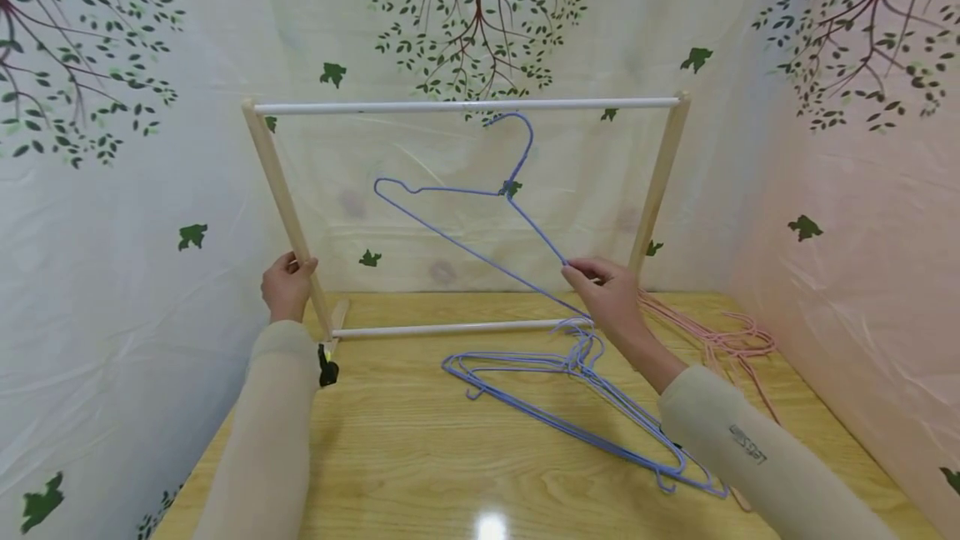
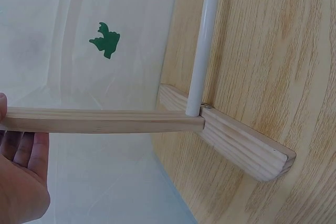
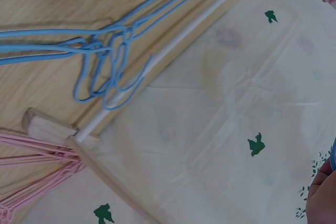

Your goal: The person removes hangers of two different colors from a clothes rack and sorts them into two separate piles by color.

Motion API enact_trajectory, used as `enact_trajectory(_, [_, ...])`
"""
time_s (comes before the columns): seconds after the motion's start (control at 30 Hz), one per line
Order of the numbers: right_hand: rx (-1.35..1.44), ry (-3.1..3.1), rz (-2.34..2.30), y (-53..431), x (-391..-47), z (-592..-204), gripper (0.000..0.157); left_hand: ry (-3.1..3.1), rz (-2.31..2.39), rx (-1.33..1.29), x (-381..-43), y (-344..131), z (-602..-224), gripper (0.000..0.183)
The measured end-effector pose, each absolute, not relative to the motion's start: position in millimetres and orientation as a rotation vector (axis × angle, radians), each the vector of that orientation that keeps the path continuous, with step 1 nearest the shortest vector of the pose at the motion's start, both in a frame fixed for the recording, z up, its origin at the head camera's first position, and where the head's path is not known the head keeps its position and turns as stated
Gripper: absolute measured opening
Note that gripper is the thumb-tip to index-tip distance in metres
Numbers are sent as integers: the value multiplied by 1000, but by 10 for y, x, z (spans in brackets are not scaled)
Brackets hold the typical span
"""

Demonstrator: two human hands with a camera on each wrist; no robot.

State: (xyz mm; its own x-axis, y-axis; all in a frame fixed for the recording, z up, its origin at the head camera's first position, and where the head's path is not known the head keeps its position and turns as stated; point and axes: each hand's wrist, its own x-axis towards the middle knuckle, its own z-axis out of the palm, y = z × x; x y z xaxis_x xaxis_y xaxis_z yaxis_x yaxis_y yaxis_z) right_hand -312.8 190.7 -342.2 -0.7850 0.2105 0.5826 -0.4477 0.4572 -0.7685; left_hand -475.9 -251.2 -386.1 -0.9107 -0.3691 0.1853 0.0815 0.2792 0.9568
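My left hand (image 1: 287,286) grips the left wooden post (image 1: 272,173) of a hanging rack, partway down; the left wrist view shows its thumb and fingers on either side of that post (image 2: 105,121). With thumb and fingers, my right hand (image 1: 611,302) pinches a blue clothes hanger (image 1: 537,229) near its lower right corner. This hanger is raised and tilted, its left end higher. Its hook (image 1: 531,136) curves just under the rack's white top rail (image 1: 375,107). In the right wrist view, only part of the right hand (image 3: 323,198) shows at the edge.
More blue hangers (image 1: 555,422) lie in an overlapping pile on the wooden table (image 1: 405,457), their hooks by the white bottom rail (image 1: 450,329). Pink hangers (image 1: 738,348) lie at the right, beyond my right forearm. A wooden foot (image 2: 241,145) supports the left post. Printed curtains surround the table.
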Motion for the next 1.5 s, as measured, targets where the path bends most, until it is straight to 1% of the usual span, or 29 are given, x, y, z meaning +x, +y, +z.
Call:
enact_trajectory(0.33, [196, -2099, 1379, 2091, -2961, -3686, 14, -2190, -1663, 267, -4815, -2542, -3888, 48])
enact_trajectory(0.67, [100, -2193, 1402, 2251, -2807, -3986, 23, -2203, -1664, 250, -4847, -2570, -3906, 48])
enact_trajectory(1.03, [75, -2303, 1362, 2379, -2586, -4308, 23, -2211, -1670, 243, -4868, -2578, -3899, 49])
enact_trajectory(1.37, [107, -2410, 1245, 2481, -2409, -4596, 18, -2213, -1666, 220, -4926, -2577, -3906, 49])
enact_trajectory(1.5, [55, -2482, 1337, 2499, -2352, -4672, 27, -2223, -1669, 209, -4957, -2566, -3915, 50])
